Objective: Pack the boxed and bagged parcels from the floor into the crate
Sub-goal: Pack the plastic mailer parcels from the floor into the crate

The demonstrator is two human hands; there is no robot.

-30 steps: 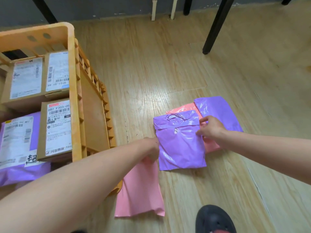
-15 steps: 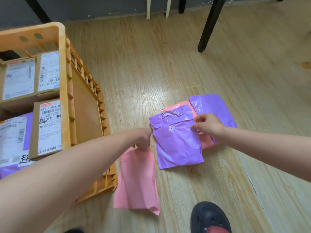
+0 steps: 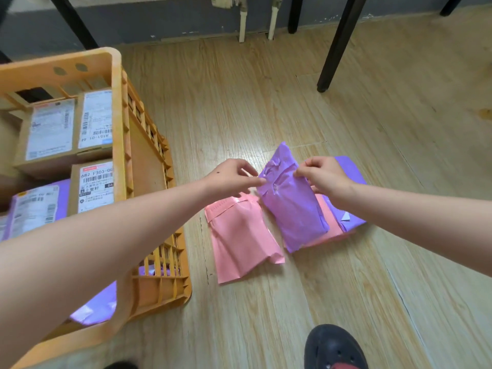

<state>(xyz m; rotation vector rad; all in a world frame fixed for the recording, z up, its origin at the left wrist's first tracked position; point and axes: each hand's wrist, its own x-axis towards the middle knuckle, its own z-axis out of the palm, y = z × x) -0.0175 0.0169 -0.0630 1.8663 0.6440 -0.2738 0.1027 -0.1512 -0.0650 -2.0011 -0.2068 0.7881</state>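
Head view shows the right hand (image 3: 323,177) pinching the purple bag's (image 3: 292,206) top edge, its bottom on the floor (image 3: 266,102), the left hand (image 3: 231,177) reaching with loosely spread fingers — pickup under way; next, carry it left over the crate (image 3: 117,102) — already holding 3 boxes.

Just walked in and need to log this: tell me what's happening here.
A person is packing parcels into an orange crate, which already holds labelled cardboard boxes and a purple bag. Both hands are on a purple mailer bag: the right hand pinches its top edge, lifting that end off the floor, and the left hand reaches its other top corner. A pink mailer bag lies flat beside it; more pink and purple bags sit underneath.
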